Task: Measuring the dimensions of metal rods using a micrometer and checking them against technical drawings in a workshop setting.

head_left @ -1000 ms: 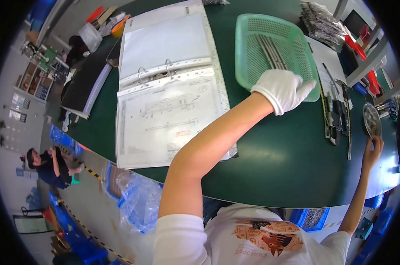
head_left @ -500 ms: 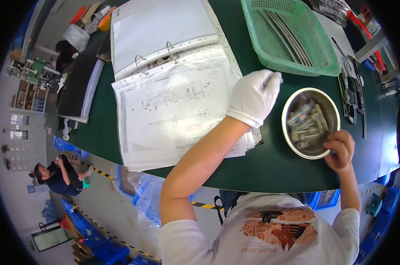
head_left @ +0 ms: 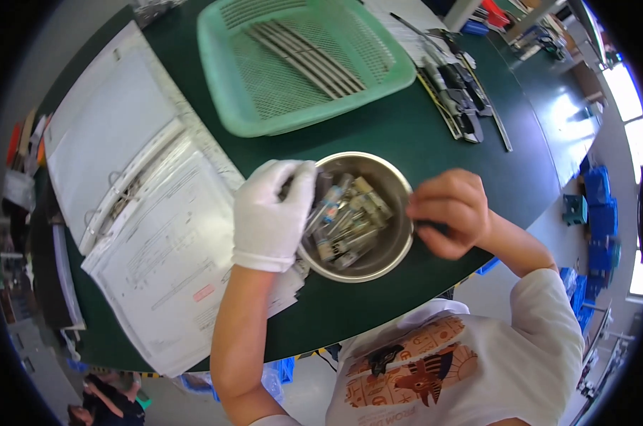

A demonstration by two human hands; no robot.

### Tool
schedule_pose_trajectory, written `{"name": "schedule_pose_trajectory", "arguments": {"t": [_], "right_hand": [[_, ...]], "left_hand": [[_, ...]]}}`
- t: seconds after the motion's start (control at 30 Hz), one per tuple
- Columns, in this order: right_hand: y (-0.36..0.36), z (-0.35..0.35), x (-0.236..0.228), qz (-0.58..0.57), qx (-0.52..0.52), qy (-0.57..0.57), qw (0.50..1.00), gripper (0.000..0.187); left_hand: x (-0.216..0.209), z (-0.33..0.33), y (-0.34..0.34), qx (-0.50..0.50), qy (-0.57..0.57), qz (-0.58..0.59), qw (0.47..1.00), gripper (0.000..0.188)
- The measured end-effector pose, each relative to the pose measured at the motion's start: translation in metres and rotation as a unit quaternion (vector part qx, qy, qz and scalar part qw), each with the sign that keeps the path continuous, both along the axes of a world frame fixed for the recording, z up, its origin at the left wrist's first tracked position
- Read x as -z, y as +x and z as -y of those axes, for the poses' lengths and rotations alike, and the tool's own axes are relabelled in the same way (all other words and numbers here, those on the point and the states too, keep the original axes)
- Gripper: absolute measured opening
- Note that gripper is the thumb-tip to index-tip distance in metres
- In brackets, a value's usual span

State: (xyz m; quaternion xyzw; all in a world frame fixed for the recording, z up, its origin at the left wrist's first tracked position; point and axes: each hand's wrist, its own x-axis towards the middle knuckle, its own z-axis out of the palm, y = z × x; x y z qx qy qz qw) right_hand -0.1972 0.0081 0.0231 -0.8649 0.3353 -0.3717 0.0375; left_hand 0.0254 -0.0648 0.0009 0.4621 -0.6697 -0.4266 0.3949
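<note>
A round steel bowl (head_left: 399, 259) stands on the green table, holding several small clear tubes (head_left: 346, 220), some with pale or blue labels. My left hand (head_left: 268, 216), in a white glove, is at the bowl's left rim. Its fingers are curled together, and what they hold, if anything, is hidden. At the opposite rim is my bare right hand (head_left: 451, 213), fingers bent and closed on the bowl's edge. The open ring binder (head_left: 179, 248) with drawing sheets lies left of the bowl, its pages reaching close under my left wrist.
Beyond the bowl sits a green mesh basket (head_left: 229, 117) with several thin metal rods (head_left: 307, 57). Calipers (head_left: 456, 92) lie to its right on a pale sheet. A black folder (head_left: 52, 277) is at the far left, and a person (head_left: 108, 401) sits beyond the table.
My gloved left hand has come from beside the basket to the bowl's left rim. My right hand has stayed by the right rim. The view has turned toward the right.
</note>
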Motion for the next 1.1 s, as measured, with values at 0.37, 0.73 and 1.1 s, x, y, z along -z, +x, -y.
{"name": "schedule_pose_trajectory", "arguments": {"t": [0.37, 0.73, 1.1], "right_hand": [[0.027, 0.034, -0.015, -0.086, 0.043, 0.085, 0.992, 0.019], [0.021, 0.031, -0.017, -0.097, 0.021, 0.148, 0.984, 0.012], [0.021, 0.032, -0.012, -0.032, 0.012, 0.149, 0.988, 0.018]], "left_hand": [[-0.007, 0.004, 0.001, 0.031, 0.018, 0.01, 0.999, 0.02], [-0.009, 0.003, 0.003, 0.048, 0.047, 0.035, 0.997, 0.021], [-0.009, 0.002, 0.004, 0.045, 0.035, 0.038, 0.998, 0.02]]}}
